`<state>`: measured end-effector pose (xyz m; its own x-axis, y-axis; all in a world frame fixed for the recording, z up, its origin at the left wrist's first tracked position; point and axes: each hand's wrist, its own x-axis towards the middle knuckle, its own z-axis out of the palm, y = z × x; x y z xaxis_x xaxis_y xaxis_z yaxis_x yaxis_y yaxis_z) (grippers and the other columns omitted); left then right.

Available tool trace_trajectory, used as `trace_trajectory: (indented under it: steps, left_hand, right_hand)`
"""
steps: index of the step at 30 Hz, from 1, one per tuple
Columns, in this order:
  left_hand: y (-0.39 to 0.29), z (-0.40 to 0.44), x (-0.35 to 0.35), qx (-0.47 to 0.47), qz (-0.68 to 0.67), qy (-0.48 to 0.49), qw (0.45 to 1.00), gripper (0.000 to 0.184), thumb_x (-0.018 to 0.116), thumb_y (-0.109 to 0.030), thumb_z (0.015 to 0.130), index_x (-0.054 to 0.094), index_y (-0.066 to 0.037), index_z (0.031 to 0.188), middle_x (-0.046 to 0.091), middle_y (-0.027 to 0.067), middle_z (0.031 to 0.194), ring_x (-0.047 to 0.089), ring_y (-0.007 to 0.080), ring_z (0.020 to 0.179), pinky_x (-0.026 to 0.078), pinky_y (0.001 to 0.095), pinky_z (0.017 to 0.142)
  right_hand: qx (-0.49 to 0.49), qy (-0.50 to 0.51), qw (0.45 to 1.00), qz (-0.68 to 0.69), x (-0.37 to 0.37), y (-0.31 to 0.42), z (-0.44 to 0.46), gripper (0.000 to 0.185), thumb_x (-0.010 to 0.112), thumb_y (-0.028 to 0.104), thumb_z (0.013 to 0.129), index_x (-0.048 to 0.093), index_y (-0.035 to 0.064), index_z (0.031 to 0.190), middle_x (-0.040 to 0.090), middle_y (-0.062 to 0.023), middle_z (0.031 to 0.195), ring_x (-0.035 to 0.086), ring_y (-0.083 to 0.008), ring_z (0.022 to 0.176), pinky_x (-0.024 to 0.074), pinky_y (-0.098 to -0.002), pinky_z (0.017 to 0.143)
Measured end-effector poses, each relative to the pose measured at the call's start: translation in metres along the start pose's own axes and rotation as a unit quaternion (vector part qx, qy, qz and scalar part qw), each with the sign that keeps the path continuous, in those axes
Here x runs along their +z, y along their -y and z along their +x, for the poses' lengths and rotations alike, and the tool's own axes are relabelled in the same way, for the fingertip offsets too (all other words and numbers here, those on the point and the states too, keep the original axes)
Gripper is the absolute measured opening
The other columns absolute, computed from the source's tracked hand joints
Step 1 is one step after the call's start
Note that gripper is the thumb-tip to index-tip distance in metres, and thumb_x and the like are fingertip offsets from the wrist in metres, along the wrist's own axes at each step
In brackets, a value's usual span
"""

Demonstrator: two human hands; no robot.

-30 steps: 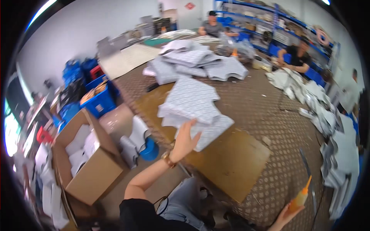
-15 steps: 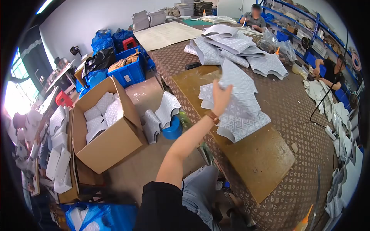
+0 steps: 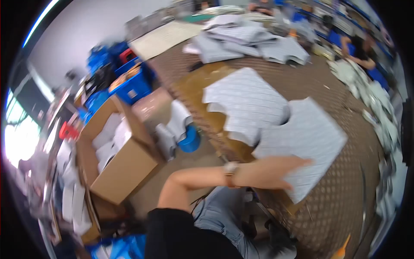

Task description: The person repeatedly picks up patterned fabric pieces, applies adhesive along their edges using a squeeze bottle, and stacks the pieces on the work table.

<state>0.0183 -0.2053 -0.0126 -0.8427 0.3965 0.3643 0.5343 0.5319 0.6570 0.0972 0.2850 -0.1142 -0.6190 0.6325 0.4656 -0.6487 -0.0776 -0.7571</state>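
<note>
My left hand (image 3: 269, 172), with a watch on the wrist, lies over the near edge of a pale grey patterned sheet piece (image 3: 308, 125). Its fingers stretch out to the right and its thumb stands apart; motion blurs them a little. Beside that piece, to its left, another pale grey piece (image 3: 246, 101) with curved cut-outs lies flat, partly on a brown board (image 3: 187, 84). The edges of the two pieces meet or overlap near the middle. My right hand is out of view.
A heap of similar grey pieces (image 3: 241, 41) lies farther back on the patterned table. On the left stands an open cardboard box (image 3: 125, 179) with pieces inside, near a blue round container (image 3: 189, 140). An orange-tipped bottle (image 3: 342, 248) is at the near edge. A co-worker (image 3: 360, 54) sits at right.
My left hand has moved right and toward me. The grey pieces, stacked together before, now lie spread side by side, one shifted right. The view has also turned and blurred.
</note>
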Motion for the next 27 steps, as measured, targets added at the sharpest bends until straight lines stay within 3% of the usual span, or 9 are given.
trace_trajectory:
  steps: [3,6,11,13,17,21,22,24,27]
  left_hand:
    - [0.035,-0.033,-0.003,-0.227,0.140,-0.071,0.961,0.070,0.067,-0.031,0.081,0.035,-0.005,0.138,0.048,0.0212,0.131,0.051,0.0368,0.115,0.043,0.0428,0.095]
    - [0.071,-0.070,-0.006,-0.200,0.192,-0.141,0.950,0.072,0.074,-0.029,0.077,0.039,-0.003,0.133,0.049,0.0194,0.119,0.056,0.0308,0.098,0.049,0.0375,0.082]
    - [0.079,-0.069,0.026,-0.244,0.054,-0.255,0.934,0.053,0.080,-0.015,0.071,0.051,-0.001,0.114,0.045,0.0126,0.104,0.055,0.0198,0.076,0.048,0.0317,0.069]
    - [0.082,-0.065,0.036,-0.213,0.112,-0.174,0.955,0.037,0.075,-0.012,0.077,0.055,0.002,0.105,0.048,0.0131,0.108,0.057,0.0164,0.077,0.047,0.0269,0.065]
    - [0.106,-0.053,0.056,-0.264,-0.021,-0.138,0.954,0.028,0.073,-0.008,0.077,0.057,0.002,0.098,0.055,0.0112,0.103,0.056,0.0153,0.075,0.045,0.0258,0.067]
    - [0.041,0.000,0.041,0.025,0.249,-0.231,0.940,0.023,0.071,-0.005,0.077,0.057,0.000,0.095,0.058,0.0051,0.093,0.051,0.0109,0.072,0.041,0.0226,0.067]
    - [0.024,0.012,0.037,0.030,0.246,-0.225,0.942,0.023,0.071,-0.005,0.077,0.057,0.000,0.095,0.058,0.0051,0.093,0.051,0.0109,0.072,0.041,0.0226,0.067]
    - [-0.006,0.034,0.028,-0.020,-0.069,-0.236,0.969,0.019,0.067,-0.002,0.077,0.056,-0.001,0.092,0.052,-0.0022,0.080,0.045,0.0073,0.070,0.037,0.0208,0.063]
    - [-0.017,0.076,-0.004,0.053,-0.011,-0.280,0.958,0.024,0.065,-0.005,0.082,0.056,0.002,0.103,0.052,-0.0004,0.085,0.046,0.0084,0.075,0.038,0.0218,0.067]
  right_hand:
    - [0.156,-0.037,0.983,0.093,-0.042,-0.006,-0.012,0.052,0.051,0.043,0.093,0.047,0.0040,0.126,0.060,-0.0136,0.101,0.061,-0.0210,0.079,0.0560,-0.0250,0.055]
    - [0.233,-0.092,0.961,0.119,-0.063,0.009,-0.029,0.044,0.054,0.041,0.093,0.051,0.0054,0.118,0.061,-0.0094,0.089,0.059,-0.0145,0.070,0.0524,-0.0246,0.062]
    - [0.209,-0.211,0.949,0.110,-0.013,0.015,-0.046,0.042,0.055,0.038,0.092,0.052,0.0046,0.117,0.061,-0.0079,0.090,0.059,-0.0159,0.069,0.0514,-0.0266,0.065]
    - [0.178,-0.247,0.947,0.102,-0.002,0.017,-0.044,0.040,0.055,0.037,0.092,0.052,0.0046,0.116,0.062,-0.0079,0.091,0.059,-0.0163,0.069,0.0509,-0.0274,0.065]
    - [0.120,-0.136,0.983,0.013,0.000,0.026,-0.045,0.040,0.055,0.036,0.091,0.050,0.0041,0.116,0.061,-0.0095,0.096,0.059,-0.0172,0.071,0.0488,-0.0271,0.062]
    - [0.076,-0.137,0.987,-0.040,-0.002,0.034,-0.041,0.047,0.057,0.041,0.089,0.049,0.0037,0.116,0.061,-0.0098,0.099,0.060,-0.0185,0.074,0.0479,-0.0278,0.063]
    - [0.059,-0.143,0.987,-0.051,-0.003,0.038,-0.040,0.050,0.058,0.043,0.088,0.048,0.0037,0.117,0.061,-0.0096,0.099,0.060,-0.0189,0.075,0.0478,-0.0282,0.063]
    - [0.045,-0.156,0.984,-0.068,-0.004,0.045,-0.039,0.054,0.059,0.046,0.087,0.048,0.0036,0.117,0.060,-0.0094,0.099,0.060,-0.0194,0.076,0.0476,-0.0286,0.063]
    - [0.040,-0.136,0.987,-0.075,-0.012,0.056,-0.044,0.062,0.062,0.052,0.082,0.047,0.0041,0.118,0.060,-0.0087,0.101,0.061,-0.0208,0.081,0.0489,-0.0324,0.066]
